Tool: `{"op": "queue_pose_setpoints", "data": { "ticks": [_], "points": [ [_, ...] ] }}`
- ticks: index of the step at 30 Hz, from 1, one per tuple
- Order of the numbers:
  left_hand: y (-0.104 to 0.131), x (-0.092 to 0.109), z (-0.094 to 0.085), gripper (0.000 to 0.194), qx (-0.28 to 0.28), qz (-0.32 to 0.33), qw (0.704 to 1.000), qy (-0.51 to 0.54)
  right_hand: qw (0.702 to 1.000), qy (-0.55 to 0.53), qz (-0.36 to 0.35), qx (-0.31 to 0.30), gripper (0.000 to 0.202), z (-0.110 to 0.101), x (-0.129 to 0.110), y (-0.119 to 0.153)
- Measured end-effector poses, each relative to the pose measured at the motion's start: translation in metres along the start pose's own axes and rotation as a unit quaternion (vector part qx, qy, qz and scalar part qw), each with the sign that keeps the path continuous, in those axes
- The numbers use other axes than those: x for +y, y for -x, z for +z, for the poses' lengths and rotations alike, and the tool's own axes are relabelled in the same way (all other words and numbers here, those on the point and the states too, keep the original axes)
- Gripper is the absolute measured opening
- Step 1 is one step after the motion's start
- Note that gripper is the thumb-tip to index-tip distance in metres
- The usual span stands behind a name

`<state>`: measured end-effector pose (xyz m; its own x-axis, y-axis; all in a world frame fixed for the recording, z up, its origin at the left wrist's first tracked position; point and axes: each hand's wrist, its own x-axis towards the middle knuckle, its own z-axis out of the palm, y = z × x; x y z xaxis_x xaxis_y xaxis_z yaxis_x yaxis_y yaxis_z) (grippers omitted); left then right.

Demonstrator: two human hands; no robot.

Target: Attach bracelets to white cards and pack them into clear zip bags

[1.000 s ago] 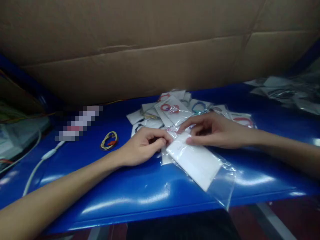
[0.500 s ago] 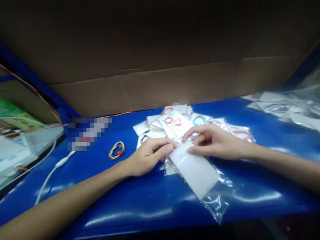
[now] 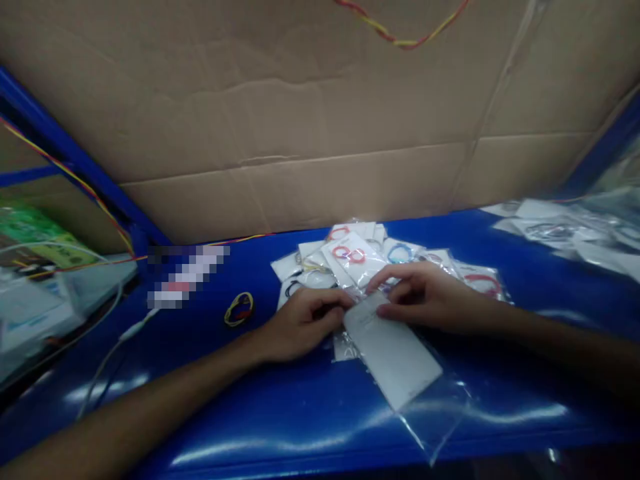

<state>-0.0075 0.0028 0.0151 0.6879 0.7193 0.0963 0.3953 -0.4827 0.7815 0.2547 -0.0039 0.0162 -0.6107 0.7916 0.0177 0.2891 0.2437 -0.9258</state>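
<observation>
A clear plastic bag with a white card (image 3: 395,357) inside slants toward the front of the blue table. My left hand (image 3: 305,323) pinches the bag at its upper left corner, with fingertips partly hidden. My right hand (image 3: 433,297) is at the upper right corner, its thumb on the card and its index finger bent over the far end. Beyond the hands is a heap of similar bagged cards; one bag (image 3: 353,257) on top shows red loops. A small coil of yellow and dark wire (image 3: 239,309) lies left of my left hand.
A cardboard wall (image 3: 300,193) stands behind the blue tabletop (image 3: 280,413). More bagged cards (image 3: 565,227) lie at the far right. A white cable (image 3: 133,331) runs to a blurred-out item at left. Red and yellow twisted wire (image 3: 400,43) hangs above.
The view has tilted up a little, showing more cardboard, and the picture is darker. Both hands keep nearly the same place on the bag.
</observation>
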Motion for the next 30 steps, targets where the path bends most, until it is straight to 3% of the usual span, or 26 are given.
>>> {"op": "queue_pose_setpoints", "data": {
  "ticks": [14,22,30],
  "points": [
    [0.001,-0.002,0.001,0.029,0.003,-0.019,0.997,0.07,0.998,-0.052,-0.01,0.035,0.035,0.001,-0.003,-0.001],
    [-0.003,-0.009,0.006,0.032,0.045,-0.055,0.977,0.199,0.996,-0.085,0.022,0.034,0.066,0.002,0.0,-0.002],
    [-0.001,-0.008,0.006,0.043,0.06,-0.046,0.973,0.217,0.994,-0.092,0.031,0.055,0.064,0.002,0.001,-0.002]
  ]
}}
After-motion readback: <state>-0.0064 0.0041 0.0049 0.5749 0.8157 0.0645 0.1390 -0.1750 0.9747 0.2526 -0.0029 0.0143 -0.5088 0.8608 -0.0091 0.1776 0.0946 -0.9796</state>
